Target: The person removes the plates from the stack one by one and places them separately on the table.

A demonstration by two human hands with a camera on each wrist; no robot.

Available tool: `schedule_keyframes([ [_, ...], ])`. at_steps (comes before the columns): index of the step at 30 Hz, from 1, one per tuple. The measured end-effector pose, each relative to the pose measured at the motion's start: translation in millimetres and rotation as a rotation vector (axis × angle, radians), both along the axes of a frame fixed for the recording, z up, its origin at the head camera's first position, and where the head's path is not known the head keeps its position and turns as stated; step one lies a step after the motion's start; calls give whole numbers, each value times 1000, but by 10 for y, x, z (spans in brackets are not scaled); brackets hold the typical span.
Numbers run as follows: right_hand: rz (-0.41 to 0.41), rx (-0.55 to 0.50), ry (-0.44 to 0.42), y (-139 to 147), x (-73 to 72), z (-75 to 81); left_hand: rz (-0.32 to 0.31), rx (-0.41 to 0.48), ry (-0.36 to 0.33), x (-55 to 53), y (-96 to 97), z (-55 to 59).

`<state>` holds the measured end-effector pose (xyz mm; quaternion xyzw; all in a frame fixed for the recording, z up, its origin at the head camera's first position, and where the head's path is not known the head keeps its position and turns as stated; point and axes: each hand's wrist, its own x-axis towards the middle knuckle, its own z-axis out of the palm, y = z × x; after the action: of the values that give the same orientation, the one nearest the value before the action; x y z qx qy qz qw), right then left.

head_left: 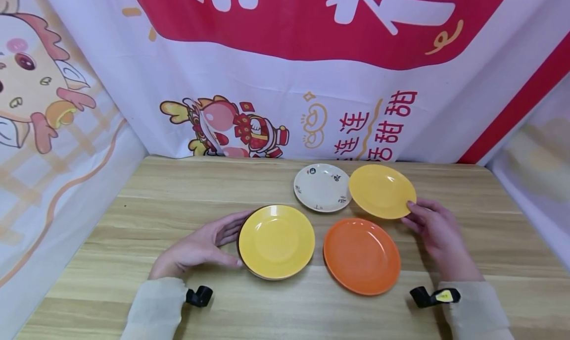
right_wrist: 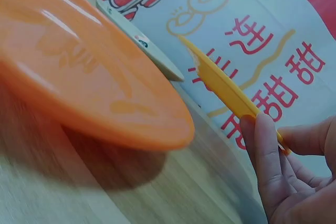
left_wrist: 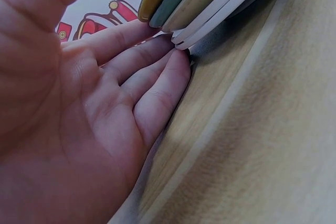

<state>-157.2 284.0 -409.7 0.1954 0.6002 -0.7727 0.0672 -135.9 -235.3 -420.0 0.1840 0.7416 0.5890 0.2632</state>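
My right hand [head_left: 438, 228] pinches the near right rim of a yellow plate [head_left: 380, 189] between thumb and fingers. In the right wrist view that plate [right_wrist: 228, 87] appears edge-on and tilted, raised off the table. My left hand [head_left: 209, 243] rests its fingers against the left side of a plate stack with a yellow plate [head_left: 277, 241] on top; the thumb lies near its front edge. The left wrist view shows the stack's edges [left_wrist: 181, 3] in yellow, green, beige and white, with nearly straight fingers [left_wrist: 163, 90] at the rims.
An orange plate [head_left: 361, 256] lies right of the stack. Behind it is a white plate [head_left: 321, 187] with small dark motifs, beside the held yellow one. Wooden table [head_left: 178, 191] below; a printed cloth [head_left: 289, 72] hangs along its back edge.
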Motion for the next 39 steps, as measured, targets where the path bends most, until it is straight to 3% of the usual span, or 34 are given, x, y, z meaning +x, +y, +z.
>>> schedule_keyframes([
  [7,-35,3,6,91,11,-41,1,3,-3,5,-3,12],
  [19,-98,32,-65,176,8,-68,1,8,-1,4,-8,-1],
  [39,-118,67,-83,204,-26,-109,10,13,-12,2,-12,-7],
])
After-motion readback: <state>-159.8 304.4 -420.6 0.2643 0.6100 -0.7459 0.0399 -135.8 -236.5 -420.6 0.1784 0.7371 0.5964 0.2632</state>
